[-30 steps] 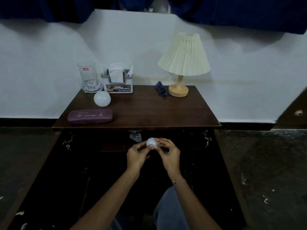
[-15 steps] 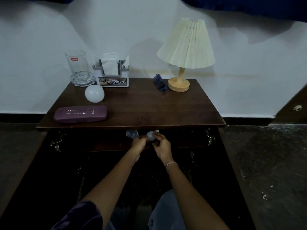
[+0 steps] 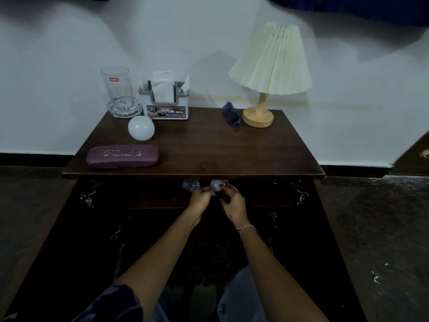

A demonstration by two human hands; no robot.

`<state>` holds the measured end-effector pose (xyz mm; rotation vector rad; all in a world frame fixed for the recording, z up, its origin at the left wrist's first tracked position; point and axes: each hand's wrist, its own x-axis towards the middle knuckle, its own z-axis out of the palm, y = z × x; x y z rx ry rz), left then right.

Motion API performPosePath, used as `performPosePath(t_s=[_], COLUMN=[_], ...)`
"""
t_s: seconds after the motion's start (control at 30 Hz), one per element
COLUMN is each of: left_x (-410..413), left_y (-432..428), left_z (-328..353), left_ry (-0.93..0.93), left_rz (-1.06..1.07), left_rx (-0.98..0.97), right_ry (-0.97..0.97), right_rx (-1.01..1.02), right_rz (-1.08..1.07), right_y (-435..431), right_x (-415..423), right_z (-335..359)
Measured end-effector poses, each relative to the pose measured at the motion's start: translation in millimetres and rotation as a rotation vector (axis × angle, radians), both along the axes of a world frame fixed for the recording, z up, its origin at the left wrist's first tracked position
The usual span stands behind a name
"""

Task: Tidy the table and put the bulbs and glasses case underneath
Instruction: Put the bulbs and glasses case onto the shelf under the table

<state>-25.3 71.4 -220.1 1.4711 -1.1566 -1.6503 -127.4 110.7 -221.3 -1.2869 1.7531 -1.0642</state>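
Note:
A small white bulb sits just under the front edge of the dark wooden table, pinched between the fingertips of my left hand and my right hand. Part of the bulb is hidden by the table edge. A clear object lies on the shelf to the bulb's left. On the tabletop, a larger white bulb rests at the back left. The purple glasses case lies near the front left edge.
At the back stand a drinking glass in a glass dish, a tissue holder, a small blue object and a lamp with a pleated cream shade. A white wall is behind; dark floor lies on both sides.
Both hands have carried the small bulb forward and under the table's front edge. My head has moved closer, so the table looks larger.

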Motion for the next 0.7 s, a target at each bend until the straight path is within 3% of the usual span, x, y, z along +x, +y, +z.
performPosePath(t_s=[0.17,0.27,0.5,0.7], left_x=[7,10,29,60], left_y=[28,48,78,68], left_z=[18,33,88,138], left_ry=[0.030,0.079,0.054,0.011], left_rz=[0.014,0.071,0.141,0.299], left_rx=[-0.045,-0.103,-0.362,-0.606], right_ry=[-0.028,-0.148,-0.215,-0.370], right_rx=[-0.096,-0.166,-0.110,-0.342], right_rz=[-0.093,-0.242,-0.432,-0.572], right_y=[16,27,33,32], right_x=[-3,-2,1,30], right_z=[2,5,13,45])
